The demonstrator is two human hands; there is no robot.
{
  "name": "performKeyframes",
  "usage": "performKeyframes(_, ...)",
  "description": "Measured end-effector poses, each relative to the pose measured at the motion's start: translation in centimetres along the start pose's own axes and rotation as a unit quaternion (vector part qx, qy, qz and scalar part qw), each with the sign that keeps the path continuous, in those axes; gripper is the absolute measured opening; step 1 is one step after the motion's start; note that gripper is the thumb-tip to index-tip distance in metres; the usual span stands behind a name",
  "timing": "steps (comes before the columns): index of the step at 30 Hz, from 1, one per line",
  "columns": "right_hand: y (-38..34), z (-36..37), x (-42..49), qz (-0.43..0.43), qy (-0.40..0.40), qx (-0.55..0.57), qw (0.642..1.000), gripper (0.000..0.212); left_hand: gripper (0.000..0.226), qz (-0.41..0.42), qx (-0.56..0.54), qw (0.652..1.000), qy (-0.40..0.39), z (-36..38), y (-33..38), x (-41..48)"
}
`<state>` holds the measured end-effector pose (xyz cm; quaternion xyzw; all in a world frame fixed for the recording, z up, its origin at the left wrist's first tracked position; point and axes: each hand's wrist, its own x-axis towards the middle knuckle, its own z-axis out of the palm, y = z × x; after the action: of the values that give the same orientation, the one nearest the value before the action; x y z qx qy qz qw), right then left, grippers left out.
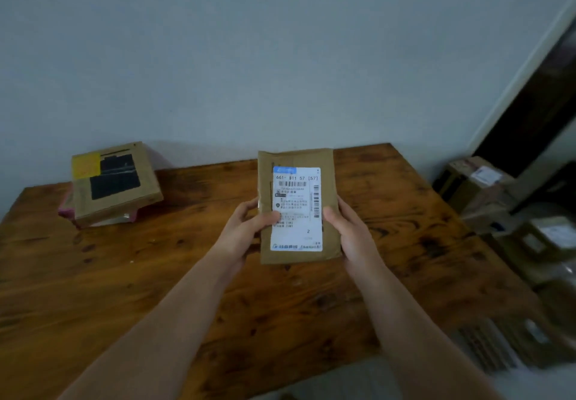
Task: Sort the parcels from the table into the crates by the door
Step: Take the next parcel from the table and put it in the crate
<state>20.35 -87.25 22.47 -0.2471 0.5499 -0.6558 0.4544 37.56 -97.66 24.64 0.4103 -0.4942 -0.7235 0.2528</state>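
The left grip [249,222] and right grip [346,228] both hold the brown parcel [296,206] by its sides, over the middle of the surface [156,275], and it could slip and fall if they loosen.

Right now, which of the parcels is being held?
The brown parcel with the white barcode label, gripped at its edges by the left hand and right hand. The parcel with yellow and black patches tops a stack far left on the table.

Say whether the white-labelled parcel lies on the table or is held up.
Held up: left hand and right hand grip the parcel by its sides, label facing the camera.
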Motion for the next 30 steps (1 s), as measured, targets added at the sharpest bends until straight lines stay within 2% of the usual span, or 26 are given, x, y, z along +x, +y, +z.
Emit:
performKeyframes(3,0.1,-2.9,-2.8,0.001,0.07,0.012,0.997,0.056,0.051,-0.004,0.021,1.0,-0.022,3.3,-0.7,-0.6)
performKeyframes(5,-0.3,-5.2,-4.6,-0.002,0.108,0.019,0.994,0.06,0.046,-0.002,0.028,0.999,-0.043,6.1,-1.4,-0.9)
performKeyframes(8,-1.1,-8.9,-6.6,-0.011,0.152,0.04,0.987,0.059,0.039,0.004,0.039,0.997,-0.071,10.4,-2.4,-1.1)
performKeyframes(11,-2.1,-13.4,-8.2,-0.009,0.174,0.045,0.984,0.06,0.044,-0.001,0.047,0.995,-0.09,15.1,-3.6,-1.4)
performKeyframes(20,-6.6,-29.7,-10.3,-0.026,0.151,0.049,0.987,0.053,0.04,-0.016,0.015,0.997,-0.077,32.2,-8.1,-1.1)
performKeyframes(26,-8.7,-40.2,-10.7,-0.012,0.142,0.01,0.99,0.053,0.026,-0.042,-0.006,0.998,-0.044,42.1,-11.0,-1.2)
performKeyframes(30,-9.9,-45.3,-7.9,-0.004,0.126,-0.004,0.992,0.056,0.04,-0.042,0.008,0.999,-0.027,46.5,-10.9,1.4)
